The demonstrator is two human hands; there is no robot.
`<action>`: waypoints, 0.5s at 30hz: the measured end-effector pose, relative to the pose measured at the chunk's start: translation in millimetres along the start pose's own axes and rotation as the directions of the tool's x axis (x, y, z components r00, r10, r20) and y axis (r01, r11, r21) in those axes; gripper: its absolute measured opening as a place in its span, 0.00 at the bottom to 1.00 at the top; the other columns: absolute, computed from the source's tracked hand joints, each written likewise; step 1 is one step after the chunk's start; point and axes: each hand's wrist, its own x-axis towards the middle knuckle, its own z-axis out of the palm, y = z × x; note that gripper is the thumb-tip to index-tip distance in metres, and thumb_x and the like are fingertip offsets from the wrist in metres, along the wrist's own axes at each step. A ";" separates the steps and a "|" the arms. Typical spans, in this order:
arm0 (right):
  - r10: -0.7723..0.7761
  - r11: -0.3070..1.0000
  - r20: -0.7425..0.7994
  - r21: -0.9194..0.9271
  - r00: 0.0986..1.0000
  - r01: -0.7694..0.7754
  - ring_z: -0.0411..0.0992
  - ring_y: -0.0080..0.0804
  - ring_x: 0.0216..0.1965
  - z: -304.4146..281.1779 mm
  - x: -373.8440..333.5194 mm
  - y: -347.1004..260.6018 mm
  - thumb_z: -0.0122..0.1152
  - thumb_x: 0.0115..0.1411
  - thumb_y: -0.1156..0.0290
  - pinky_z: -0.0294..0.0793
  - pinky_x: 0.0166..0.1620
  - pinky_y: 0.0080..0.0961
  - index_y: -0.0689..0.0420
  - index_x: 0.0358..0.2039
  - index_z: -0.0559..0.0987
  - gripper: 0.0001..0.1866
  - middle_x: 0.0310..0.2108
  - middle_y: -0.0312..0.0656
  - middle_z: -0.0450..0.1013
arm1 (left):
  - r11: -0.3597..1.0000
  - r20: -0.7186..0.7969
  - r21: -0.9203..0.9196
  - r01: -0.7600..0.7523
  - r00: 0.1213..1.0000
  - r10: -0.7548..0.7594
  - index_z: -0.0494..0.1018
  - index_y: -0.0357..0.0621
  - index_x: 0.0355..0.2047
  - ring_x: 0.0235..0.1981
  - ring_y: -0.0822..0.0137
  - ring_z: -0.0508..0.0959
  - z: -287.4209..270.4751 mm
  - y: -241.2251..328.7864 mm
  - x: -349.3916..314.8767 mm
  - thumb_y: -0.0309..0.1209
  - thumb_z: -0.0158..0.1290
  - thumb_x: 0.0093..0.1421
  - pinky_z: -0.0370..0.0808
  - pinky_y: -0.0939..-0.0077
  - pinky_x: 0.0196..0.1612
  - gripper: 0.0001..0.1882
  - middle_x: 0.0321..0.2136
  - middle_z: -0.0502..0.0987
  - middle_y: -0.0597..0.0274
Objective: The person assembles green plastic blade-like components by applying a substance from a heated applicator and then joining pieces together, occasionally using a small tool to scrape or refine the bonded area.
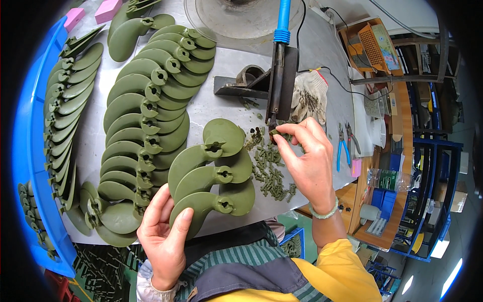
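My left hand (163,236) grips the blade edge of the nearest green two-bladed plastic propeller (198,207), thumb on top and fingers beneath. Two more such propellers overlap just behind it, each with a notched hub hole. My right hand (313,158) pinches a small green plastic piece (274,132) between thumb and forefinger, right at the dark tip of a soldering iron. That soldering iron (283,20) has a blue handle and leans tip-down on a black metal stand (241,86). Below the tip lies a pile of short green plastic stubs (270,173).
Long overlapping rows of green propellers (126,103) fill the table's left side, beside a blue crate (37,126). A soiled work glove (311,93), blue-handled pliers (343,146) and a second pair lie to the right. A black cable (342,80) crosses there. Wooden shelving stands beyond.
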 end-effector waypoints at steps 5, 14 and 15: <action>0.009 1.000 0.012 -0.010 1.000 -0.009 0.69 0.38 0.31 -1.3 0.0 -2.1 0.69 0.52 0.76 0.69 0.35 0.34 0.60 0.32 0.81 0.07 0.26 0.42 0.68 | 1.000 0.001 0.000 0.000 1.000 0.000 0.62 0.27 0.62 0.55 0.62 0.76 -0.8 -0.6 -0.3 0.16 0.56 0.61 0.72 0.71 0.58 0.29 0.54 0.75 0.43; -0.037 0.969 0.163 0.246 0.986 -0.004 0.65 0.21 0.28 -14.4 -7.4 -38.0 0.69 0.50 0.79 0.63 0.31 0.19 0.59 0.34 0.84 0.09 0.26 0.33 0.68 | 0.997 0.016 0.055 -0.060 0.998 0.060 0.62 0.27 0.62 0.54 0.63 0.77 1.0 -0.4 -1.2 0.15 0.56 0.61 0.73 0.73 0.57 0.29 0.54 0.76 0.45; -0.070 0.962 0.172 0.273 0.983 0.021 0.66 0.22 0.28 -14.8 -7.9 -41.5 0.69 0.49 0.80 0.64 0.31 0.20 0.60 0.34 0.84 0.10 0.26 0.34 0.68 | 0.996 0.012 0.057 -0.062 0.998 0.061 0.62 0.27 0.62 0.54 0.63 0.77 1.2 -0.5 -1.2 0.15 0.56 0.61 0.73 0.73 0.57 0.29 0.54 0.76 0.45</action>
